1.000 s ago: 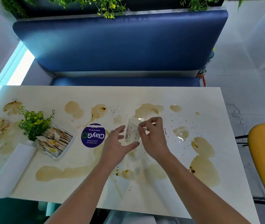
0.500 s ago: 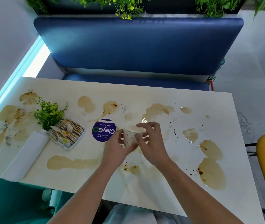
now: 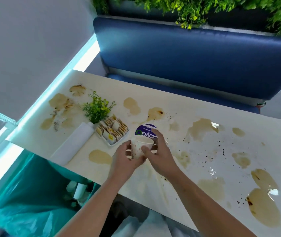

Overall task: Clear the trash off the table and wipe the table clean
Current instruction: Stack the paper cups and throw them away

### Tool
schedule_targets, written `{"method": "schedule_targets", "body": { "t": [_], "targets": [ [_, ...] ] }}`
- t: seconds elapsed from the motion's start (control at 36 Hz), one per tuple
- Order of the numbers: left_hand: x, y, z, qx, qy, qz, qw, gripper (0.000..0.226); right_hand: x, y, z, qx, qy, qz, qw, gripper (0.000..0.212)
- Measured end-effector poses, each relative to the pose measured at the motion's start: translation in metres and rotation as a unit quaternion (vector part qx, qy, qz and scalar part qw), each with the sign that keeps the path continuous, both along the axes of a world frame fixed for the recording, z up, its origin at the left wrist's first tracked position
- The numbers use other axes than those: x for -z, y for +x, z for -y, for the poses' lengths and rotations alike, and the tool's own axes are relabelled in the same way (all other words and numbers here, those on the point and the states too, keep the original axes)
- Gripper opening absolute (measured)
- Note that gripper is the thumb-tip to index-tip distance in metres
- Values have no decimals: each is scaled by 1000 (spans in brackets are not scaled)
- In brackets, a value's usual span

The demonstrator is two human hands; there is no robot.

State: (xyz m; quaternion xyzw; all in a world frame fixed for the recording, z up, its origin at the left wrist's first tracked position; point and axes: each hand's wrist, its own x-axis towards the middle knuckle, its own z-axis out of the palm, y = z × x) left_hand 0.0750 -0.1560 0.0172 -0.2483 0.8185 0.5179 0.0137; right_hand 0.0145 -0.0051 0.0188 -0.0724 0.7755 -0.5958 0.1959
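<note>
A white paper cup with small coloured dots is held upright above the near part of the table. My left hand grips its lower left side and my right hand wraps its right side with the thumb across the front. The pale tabletop is covered with brown spill stains and dark specks. A bin lined with a teal bag stands on the floor at the table's near left corner, with pale trash inside.
A white roll, a small green plant, a tray of sachets and a round purple sticker sit on the table's left half. A blue bench runs along the far side.
The view has swung left and down, bringing the teal bin into sight. Both hands have carried the cup left, and it now stands upright between them.
</note>
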Motion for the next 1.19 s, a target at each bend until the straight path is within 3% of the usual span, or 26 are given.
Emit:
{"method": "schedule_targets", "body": {
  "t": [0.11, 0.33, 0.86, 1.19],
  "targets": [
    [-1, 19, 34, -33, -5, -14, 999, 79, -1, 8, 41, -34, 26, 5, 999, 67],
    [10, 59, 106, -97, -25, -15, 995, 89, -3, 28, 124, -97, 60, 4, 993, 50],
    [39, 151, 247, -209, -24, -11, 978, 77, 27, 92, 296, -199, 80, 20, 977, 49],
    [69, 214, 298, -298, -29, 20, 954, 76, 48, 138, 368, -308, 141, 3, 941, 39]
  ]
}}
